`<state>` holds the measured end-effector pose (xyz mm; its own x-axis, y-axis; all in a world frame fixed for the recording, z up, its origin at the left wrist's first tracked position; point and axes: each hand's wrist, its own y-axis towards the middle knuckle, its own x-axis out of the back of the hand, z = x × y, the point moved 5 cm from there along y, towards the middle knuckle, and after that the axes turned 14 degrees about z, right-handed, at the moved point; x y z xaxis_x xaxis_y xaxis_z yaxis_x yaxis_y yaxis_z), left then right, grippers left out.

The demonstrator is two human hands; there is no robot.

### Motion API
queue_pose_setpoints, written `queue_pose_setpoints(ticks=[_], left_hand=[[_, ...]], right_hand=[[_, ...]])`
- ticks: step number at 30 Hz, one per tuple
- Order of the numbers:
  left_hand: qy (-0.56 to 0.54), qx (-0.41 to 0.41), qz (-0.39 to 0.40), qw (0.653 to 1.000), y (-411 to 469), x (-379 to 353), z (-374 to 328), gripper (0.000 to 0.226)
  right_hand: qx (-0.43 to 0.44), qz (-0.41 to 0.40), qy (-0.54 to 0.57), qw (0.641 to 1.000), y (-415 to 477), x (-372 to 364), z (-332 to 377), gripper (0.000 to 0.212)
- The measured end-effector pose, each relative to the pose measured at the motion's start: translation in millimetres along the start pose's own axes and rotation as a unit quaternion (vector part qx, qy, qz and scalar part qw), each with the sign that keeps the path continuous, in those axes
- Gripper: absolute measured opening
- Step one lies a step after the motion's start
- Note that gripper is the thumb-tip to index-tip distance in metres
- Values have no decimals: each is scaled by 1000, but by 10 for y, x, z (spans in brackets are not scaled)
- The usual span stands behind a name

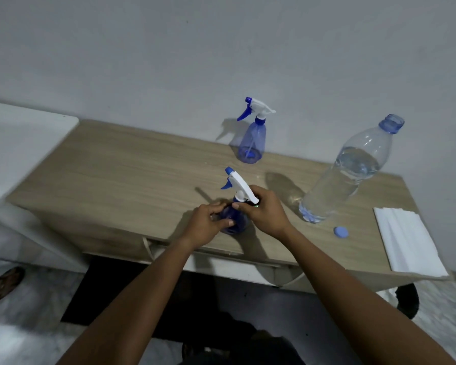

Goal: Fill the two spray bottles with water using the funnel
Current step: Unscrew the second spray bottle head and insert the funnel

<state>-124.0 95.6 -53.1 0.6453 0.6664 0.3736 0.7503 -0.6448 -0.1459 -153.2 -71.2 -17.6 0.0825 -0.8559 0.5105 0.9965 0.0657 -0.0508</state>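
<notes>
A blue spray bottle (237,219) with a white trigger head stands near the front edge of the wooden table (132,169). My left hand (208,222) grips its body. At the collar under the trigger head, my right hand (261,212) curls its fingers round the neck. A second blue spray bottle (251,143) with its head on stands farther back by the wall. A large clear water bottle (345,175), uncapped and partly full, stands to the right. Its blue cap (341,231) lies on the table beside it. No funnel is visible.
A folded white cloth (403,241) lies at the table's right end. A white surface (19,143) adjoins the table on the left. A grey wall runs right behind the table. A sandalled foot (0,285) shows on the floor at lower left.
</notes>
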Motion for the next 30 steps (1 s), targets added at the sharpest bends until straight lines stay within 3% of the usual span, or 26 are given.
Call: queue_pose_setpoints(ticks=[7,13,16,19,25,30], left_hand=[[-2,12,25,1000,25,-2,22,46],[4,14,61,998,92,4,59,45],[-29,23,72,997,132,-20,129,37],[-44,18,86,995,165,-29,156,33],[-56,-7,91,994,188,-21,121,55],[-46,-6,93,995,201,-10,170,51]], right_hand=[[18,143,-54,988,61,136,102,20],[-8,62,-181,982,60,98,272,50],[-10,11,-212,977,44,45,232,50],[-7,29,-211,977,59,77,208,46],[10,107,-167,980,53,158,167,21],[9,106,-164,981,27,157,232,29]])
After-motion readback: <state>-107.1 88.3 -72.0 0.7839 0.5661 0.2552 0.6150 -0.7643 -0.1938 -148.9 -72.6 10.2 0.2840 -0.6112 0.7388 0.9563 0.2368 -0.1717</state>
